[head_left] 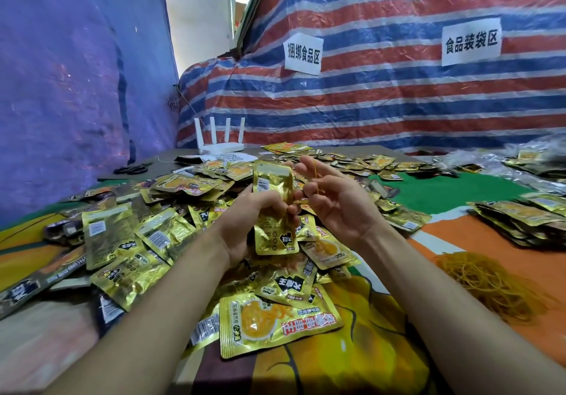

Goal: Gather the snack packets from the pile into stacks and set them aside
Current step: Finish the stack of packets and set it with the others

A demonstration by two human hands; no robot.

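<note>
Striped tarpaulin (398,94) backs your bench, with two paper signs (303,54) on it. Take the pile (147,235) of gold snack packets as your landmark.

Directly above the pile's near side, your left hand (245,223) grips one stack (274,207) of packets upright, fingers curled round its middle. Your right hand (337,207), just right of that stack, grips nothing. Its fingers are spread and loosely bent, with one thin rubber band (315,177) stretched across them.

You appear to be at the binding step: the stack is gathered but the band is not yet round it. The next move likely calls for widening the band, slipping it over the top of the stack and keeping the edges square, then setting the bundle with the finished stacks (520,220) well right of the pile.

Counted: one stack in hand, though how many packets it holds I cannot tell. One band on your fingers, and one loose heap of bands (490,284) to the right of the pile. One router (220,146) with four antennas beyond the pile, and one pair of scissors (131,168) behind its left edge. Loose packets are too many to count.
</note>
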